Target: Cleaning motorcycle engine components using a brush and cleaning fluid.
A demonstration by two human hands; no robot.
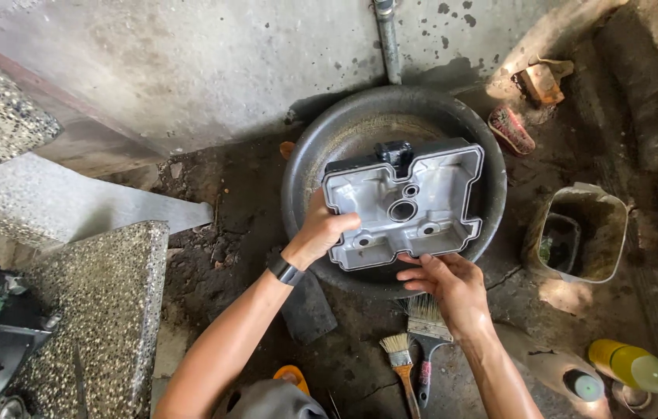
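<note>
On a grimy concrete floor (212, 256), a round black basin (306, 155) sits at twelve o'clock, and over it the left hand (321, 233) grips the grey cast-metal engine cover (403, 206) at its nine o'clock edge while the right hand (449, 283) pinches its six o'clock rim, two paintbrushes (414, 349) lying just below.

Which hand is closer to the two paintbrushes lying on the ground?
Right. The right hand holds the lower edge of the metal cover, directly above the paintbrushes. The left hand grips the cover's left edge, farther away.
</note>
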